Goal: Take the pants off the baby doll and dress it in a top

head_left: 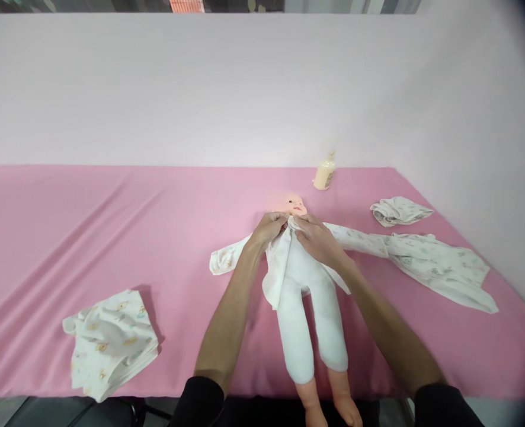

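Note:
A baby doll [309, 308] lies on its back on the pink table [89, 225], head away from me, feet over the near edge. It wears white leggings and an open white printed top [280, 267]. My left hand [269, 230] pinches the top's left flap at the doll's neck. My right hand [318, 240] grips the opposite flap at the collar, resting on the doll's chest. The hands almost touch under the chin.
A folded printed garment [111, 341] lies near the front left. A longer printed garment [440, 267] spreads to the right, with a small crumpled cloth [398, 210] behind it. A cream bottle [325, 172] stands by the pale wall at the back.

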Demonstrator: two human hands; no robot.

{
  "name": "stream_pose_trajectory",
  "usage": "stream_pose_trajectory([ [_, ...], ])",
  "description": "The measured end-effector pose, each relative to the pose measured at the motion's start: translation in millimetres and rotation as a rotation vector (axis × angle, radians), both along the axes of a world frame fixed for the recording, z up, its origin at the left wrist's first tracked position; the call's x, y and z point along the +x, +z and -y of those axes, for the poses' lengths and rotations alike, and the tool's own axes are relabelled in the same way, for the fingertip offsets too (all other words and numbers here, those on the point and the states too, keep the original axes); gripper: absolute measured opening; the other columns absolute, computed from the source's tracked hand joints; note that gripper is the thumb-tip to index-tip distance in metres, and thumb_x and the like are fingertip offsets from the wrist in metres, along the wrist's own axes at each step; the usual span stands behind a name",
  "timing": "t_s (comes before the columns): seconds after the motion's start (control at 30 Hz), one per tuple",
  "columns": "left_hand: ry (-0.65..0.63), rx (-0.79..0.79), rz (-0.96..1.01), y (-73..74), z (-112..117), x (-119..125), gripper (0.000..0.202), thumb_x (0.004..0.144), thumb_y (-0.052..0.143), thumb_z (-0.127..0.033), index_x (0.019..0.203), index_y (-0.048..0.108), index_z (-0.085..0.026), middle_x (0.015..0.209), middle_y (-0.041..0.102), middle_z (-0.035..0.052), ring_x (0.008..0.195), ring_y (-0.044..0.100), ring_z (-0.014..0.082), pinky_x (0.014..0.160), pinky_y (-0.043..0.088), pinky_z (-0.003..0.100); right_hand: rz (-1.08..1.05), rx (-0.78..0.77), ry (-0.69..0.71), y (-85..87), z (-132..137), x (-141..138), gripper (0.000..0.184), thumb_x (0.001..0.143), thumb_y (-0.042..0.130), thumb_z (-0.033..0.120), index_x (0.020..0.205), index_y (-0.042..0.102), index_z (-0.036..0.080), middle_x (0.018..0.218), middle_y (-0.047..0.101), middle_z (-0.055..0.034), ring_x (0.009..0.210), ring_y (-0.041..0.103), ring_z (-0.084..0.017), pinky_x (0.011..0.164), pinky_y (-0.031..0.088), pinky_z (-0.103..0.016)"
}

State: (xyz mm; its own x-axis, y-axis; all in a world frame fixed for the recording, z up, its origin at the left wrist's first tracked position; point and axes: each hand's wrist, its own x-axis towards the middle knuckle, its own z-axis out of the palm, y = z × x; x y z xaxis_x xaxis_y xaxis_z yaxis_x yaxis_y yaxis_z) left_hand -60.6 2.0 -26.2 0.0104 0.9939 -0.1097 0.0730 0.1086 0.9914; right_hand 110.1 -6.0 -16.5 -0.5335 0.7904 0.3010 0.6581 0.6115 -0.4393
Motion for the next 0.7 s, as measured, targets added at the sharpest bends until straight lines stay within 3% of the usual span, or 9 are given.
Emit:
stream_pose_trajectory([
  [0.13,-0.034,0.069,-0.279,13.4,16,0,0.017,0.082,0.061,-0.034,0.086,0.06,-0.017,0.077,0.058,0.0005,0.067,0.049,0.0118,0.059,0.033,0.023,0.013,-0.163,-0.14,9.6,3,12,0.041,0.089,0.052,0.029,0.129,0.054,0.021,0.113,0.063,-0.0099,0.097,0.061,-0.025,0.083,0.045,-0.038],
  [0.27,-0.051,0.105,-0.609,19.7,34,5,0.021,0.079,0.064,-0.034,0.077,0.048,-0.021,0.072,0.055,0.0,0.066,0.047,0.0155,0.058,0.028,0.026,0.094,-0.238,-0.118,9.8,5,19,0.029,0.085,0.054,0.029,0.113,0.058,0.02,0.105,0.067,-0.0087,0.096,0.061,-0.026,0.077,0.043,-0.035],
  [0.43,-0.1,0.136,-0.873,21.8,42,11,0.023,0.085,0.051,-0.027,0.068,0.037,-0.021,0.07,0.053,0.0027,0.067,0.049,0.0193,0.06,0.025,0.03,0.144,-0.223,-0.094,9.1,2,26,0.01,0.083,0.052,0.023,0.092,0.056,0.021,0.092,0.067,-0.0058,0.086,0.059,-0.023,0.068,0.037,-0.031],
  [0.5,-0.074,0.133,-0.969,24.4,43,12,0.016,0.087,0.046,-0.026,0.072,0.041,-0.021,0.077,0.057,0.0051,0.072,0.053,0.0216,0.061,0.027,0.03,0.128,-0.21,-0.106,12.6,3,29,0.004,0.084,0.049,0.022,0.081,0.052,0.021,0.082,0.064,-0.0036,0.075,0.056,-0.02,0.063,0.033,-0.03],
  [0.7,0.124,0.104,-1.165,42.1,51,19,0.015,0.091,0.039,-0.022,0.098,0.051,-0.018,0.099,0.065,0.0136,0.089,0.06,0.0289,0.067,0.033,0.033,0.053,-0.18,-0.133,24.7,6,29,0.026,0.083,0.044,0.018,0.063,0.028,0.022,0.059,0.041,0.0031,0.056,0.036,-0.013,0.055,0.02,-0.03],
])
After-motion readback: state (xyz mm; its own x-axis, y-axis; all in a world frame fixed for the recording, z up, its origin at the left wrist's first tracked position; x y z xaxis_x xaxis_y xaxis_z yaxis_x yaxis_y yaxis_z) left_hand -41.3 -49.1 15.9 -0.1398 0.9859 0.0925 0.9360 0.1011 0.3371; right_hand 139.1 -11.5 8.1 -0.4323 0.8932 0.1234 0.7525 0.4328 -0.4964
